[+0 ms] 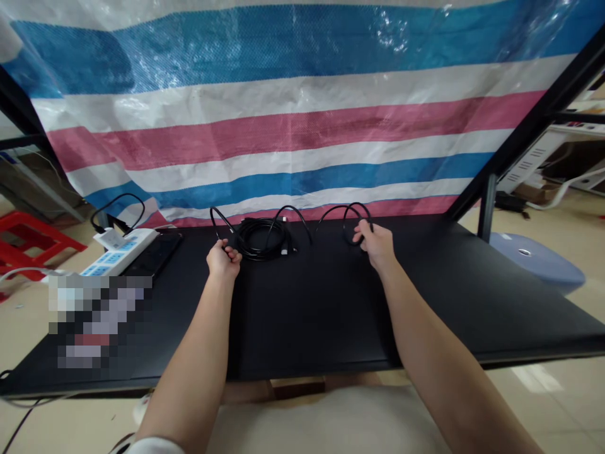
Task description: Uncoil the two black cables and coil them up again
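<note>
Black cables lie at the far middle of a black table [331, 315]. A coiled bundle of black cable [263, 238] sits between my hands. My left hand [222, 260] is closed around one end of a thin black cable [216, 221] that arcs up from the coil. My right hand [377, 243] is closed on a looped black cable [347, 214] to the right of the coil. Both forearms reach straight out over the table.
A white power strip [118, 252] with a black plug and cord lies at the table's left, beside a flat black device [155, 255]. A striped tarp [302, 107] hangs behind. Red stool [23, 236] at left, blue round stool [534, 261] at right, black frame post [486, 205].
</note>
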Action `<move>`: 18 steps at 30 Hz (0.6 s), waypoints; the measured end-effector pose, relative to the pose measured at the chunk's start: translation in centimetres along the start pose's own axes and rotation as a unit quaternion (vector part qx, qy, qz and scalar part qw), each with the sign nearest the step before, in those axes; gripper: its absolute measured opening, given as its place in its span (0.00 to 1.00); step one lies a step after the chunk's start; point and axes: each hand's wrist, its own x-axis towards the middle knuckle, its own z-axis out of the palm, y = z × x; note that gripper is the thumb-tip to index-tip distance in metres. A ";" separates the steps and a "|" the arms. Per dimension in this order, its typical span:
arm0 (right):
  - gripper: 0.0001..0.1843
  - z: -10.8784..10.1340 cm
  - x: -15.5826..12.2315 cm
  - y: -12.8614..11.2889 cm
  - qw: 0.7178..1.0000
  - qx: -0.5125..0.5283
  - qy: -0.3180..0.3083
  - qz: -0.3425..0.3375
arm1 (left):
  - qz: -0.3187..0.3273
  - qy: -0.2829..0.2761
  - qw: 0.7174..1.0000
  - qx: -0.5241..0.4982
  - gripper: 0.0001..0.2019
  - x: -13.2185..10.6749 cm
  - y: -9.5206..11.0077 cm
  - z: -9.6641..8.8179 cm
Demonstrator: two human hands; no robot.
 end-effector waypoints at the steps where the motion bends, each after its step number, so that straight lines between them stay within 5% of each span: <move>1: 0.26 -0.1 0.3 0.0 0.998 0.039 0.041 0.028 | -0.007 -0.015 1.000 -0.005 0.13 0.0 0.0 0.0; 6: 0.29 -0.7 1.5 0.9 0.970 0.155 0.167 0.083 | -0.014 -0.101 0.995 0.018 0.14 0.0 -0.1 -0.1; 13: 0.38 0.8 0.0 1.6 0.977 -0.109 0.157 -0.100 | -0.014 -0.193 0.977 0.087 0.12 -0.3 -1.0 0.1; 18: 0.27 1.7 -1.0 0.4 0.974 -0.143 0.159 -0.074 | -0.012 -0.175 0.981 0.077 0.15 -0.6 -0.8 0.3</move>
